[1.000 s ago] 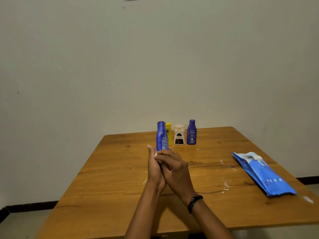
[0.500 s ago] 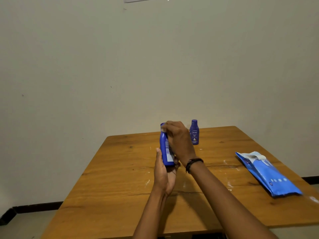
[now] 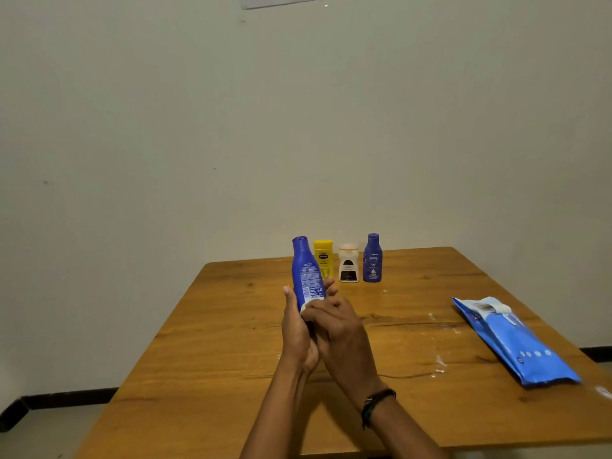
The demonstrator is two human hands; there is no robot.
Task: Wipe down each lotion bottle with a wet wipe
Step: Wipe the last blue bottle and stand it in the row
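Observation:
My left hand [image 3: 298, 336] grips the lower part of a tall blue lotion bottle [image 3: 305, 270], held upright above the table with its printed back label facing me. My right hand [image 3: 341, 332] presses a white wet wipe [image 3: 306, 305] against the bottle's lower end; only a small bit of the wipe shows between my fingers. At the table's far edge stand a yellow bottle [image 3: 323, 256], a white bottle with a black label [image 3: 348, 264] and a smaller blue bottle [image 3: 372, 258].
A blue wet wipe pack [image 3: 516, 342] lies on the right side of the wooden table [image 3: 215, 359], its flap peeled back. White smears mark the tabletop near the middle right. A plain wall stands behind the table.
My right hand has slid from the bottle's top down to its lower end with the wipe. The three bottles at the back are uncovered again.

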